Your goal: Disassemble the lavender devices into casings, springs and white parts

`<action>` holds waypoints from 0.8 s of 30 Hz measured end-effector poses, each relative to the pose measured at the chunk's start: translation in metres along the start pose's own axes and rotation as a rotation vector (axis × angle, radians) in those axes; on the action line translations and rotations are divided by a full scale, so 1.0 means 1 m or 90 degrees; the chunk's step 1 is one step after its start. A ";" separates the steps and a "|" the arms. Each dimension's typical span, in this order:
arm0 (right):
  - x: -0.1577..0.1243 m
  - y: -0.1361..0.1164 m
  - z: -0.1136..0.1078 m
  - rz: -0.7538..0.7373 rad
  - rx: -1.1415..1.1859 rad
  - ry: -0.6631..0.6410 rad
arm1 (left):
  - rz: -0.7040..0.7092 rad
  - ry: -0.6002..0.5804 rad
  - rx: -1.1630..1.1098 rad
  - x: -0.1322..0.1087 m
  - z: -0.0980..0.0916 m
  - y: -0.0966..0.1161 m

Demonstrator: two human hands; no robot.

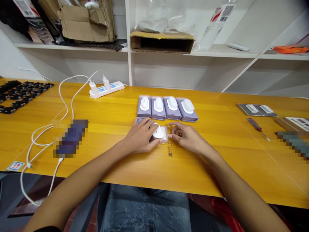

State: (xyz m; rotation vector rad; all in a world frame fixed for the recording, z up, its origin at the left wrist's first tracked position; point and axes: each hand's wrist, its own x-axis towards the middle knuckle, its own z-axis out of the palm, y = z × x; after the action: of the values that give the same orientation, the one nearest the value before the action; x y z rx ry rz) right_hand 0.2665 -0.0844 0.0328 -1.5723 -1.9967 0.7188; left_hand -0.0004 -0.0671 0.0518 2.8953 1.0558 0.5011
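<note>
My left hand [141, 137] is curled over a small purple device with a white oval button [159, 132] on the yellow table [217, 161]. To its right, my right hand [187, 137] pinches a thin metal spring [170, 145] that lies on the table beside the device. Just behind both hands stands a row of several matching purple units with white buttons [167, 108].
A white power strip [106, 89] with chargers and white cables [48, 129] lies at the back left, a dark blurred block [71, 137] in front of it. Black parts [19, 93] cover the far left. A screwdriver [258, 129] and a grey tray [257, 109] lie right.
</note>
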 end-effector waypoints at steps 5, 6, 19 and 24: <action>0.000 0.001 0.006 0.004 0.077 -0.008 | 0.005 0.002 -0.007 -0.001 0.000 0.000; -0.001 0.001 0.008 0.007 0.100 -0.015 | 0.005 -0.003 -0.010 -0.002 -0.001 0.000; -0.007 -0.018 0.022 -0.048 0.253 -0.099 | 0.056 -0.076 -0.023 -0.003 -0.004 -0.002; -0.004 -0.011 0.032 -0.073 0.314 -0.088 | 0.090 -0.131 -0.023 -0.005 -0.008 -0.009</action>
State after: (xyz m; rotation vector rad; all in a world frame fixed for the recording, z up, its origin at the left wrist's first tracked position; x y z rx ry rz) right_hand 0.2387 -0.0940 0.0166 -1.1358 -1.7988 1.1915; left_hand -0.0117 -0.0639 0.0572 2.9239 0.8111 0.2165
